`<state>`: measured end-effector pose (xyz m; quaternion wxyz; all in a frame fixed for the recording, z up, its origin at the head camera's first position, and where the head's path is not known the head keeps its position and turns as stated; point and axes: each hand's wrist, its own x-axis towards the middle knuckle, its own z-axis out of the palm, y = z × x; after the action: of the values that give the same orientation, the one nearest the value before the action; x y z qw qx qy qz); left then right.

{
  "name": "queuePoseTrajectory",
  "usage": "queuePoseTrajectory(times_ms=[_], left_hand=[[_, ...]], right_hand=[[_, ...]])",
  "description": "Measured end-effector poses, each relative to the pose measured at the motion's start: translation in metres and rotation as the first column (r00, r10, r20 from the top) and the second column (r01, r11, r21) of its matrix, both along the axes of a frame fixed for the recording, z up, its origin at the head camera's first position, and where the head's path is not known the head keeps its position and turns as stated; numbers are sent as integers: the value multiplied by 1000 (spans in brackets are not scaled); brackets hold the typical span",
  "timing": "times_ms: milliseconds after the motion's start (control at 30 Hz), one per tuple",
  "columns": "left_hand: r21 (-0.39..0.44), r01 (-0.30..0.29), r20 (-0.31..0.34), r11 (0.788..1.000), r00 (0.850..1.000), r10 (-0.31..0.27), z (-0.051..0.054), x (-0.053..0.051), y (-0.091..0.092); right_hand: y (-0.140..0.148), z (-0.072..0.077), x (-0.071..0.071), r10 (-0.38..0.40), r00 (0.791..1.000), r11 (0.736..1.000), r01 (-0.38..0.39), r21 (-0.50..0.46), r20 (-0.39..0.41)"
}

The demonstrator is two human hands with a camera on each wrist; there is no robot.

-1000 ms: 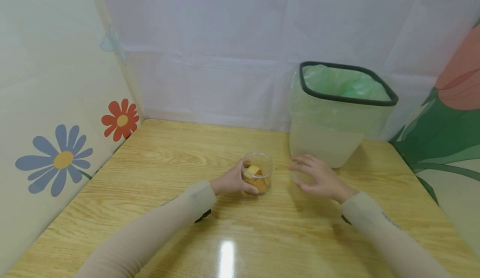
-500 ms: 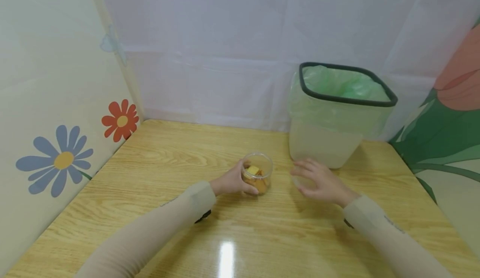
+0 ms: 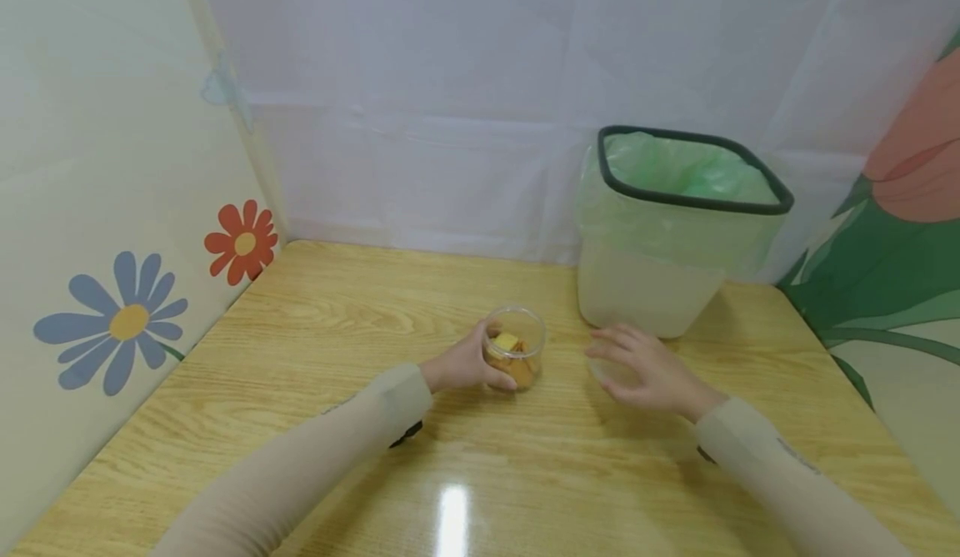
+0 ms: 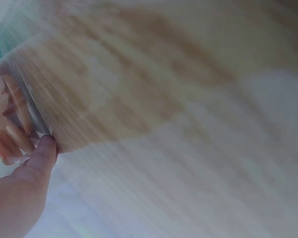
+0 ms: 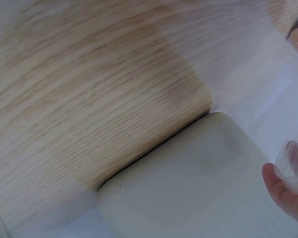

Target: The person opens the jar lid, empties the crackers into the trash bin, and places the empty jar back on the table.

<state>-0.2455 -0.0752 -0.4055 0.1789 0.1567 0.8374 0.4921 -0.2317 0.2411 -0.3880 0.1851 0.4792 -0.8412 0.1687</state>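
In the head view my left hand point(image 3: 468, 363) grips a clear plastic jar point(image 3: 527, 342) from its left side, thumb in front. The jar stands upright on the table, its top uncovered, with orange pieces and a yellow piece point(image 3: 507, 341) low inside. The left wrist view has my thumb point(image 4: 41, 153) against the jar and orange curved pieces point(image 4: 15, 111) behind its wall. Right of the jar, my right hand point(image 3: 641, 371) holds a round translucent lid point(image 3: 609, 369), mostly covered by the hand. That lid point(image 5: 294, 173) appears at the right edge of the right wrist view, fingers around it.
A pale waste bin point(image 3: 648, 282) with a dark rim and greenish liner stands behind my right hand, near the white back cloth point(image 3: 412, 123). Flower-printed panels point(image 3: 127, 319) bound the wood-grain table point(image 3: 337, 290) at both sides.
My right hand has moved slightly right and toward me with the lid, away from the jar. The left hand and the jar have stayed in place.
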Motion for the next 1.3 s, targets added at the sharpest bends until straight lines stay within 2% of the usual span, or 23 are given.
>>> queuePoseTrajectory(times_ms=[933, 1300], left_hand=[[2, -1, 2, 1000, 1000, 1, -2, -1, 0], [0, -1, -4, 1000, 1000, 1, -2, 0, 0]], right_hand=[[16, -5, 9, -19, 999, 999, 18, 37, 27], [22, -11, 10, -3, 999, 999, 5, 47, -41]])
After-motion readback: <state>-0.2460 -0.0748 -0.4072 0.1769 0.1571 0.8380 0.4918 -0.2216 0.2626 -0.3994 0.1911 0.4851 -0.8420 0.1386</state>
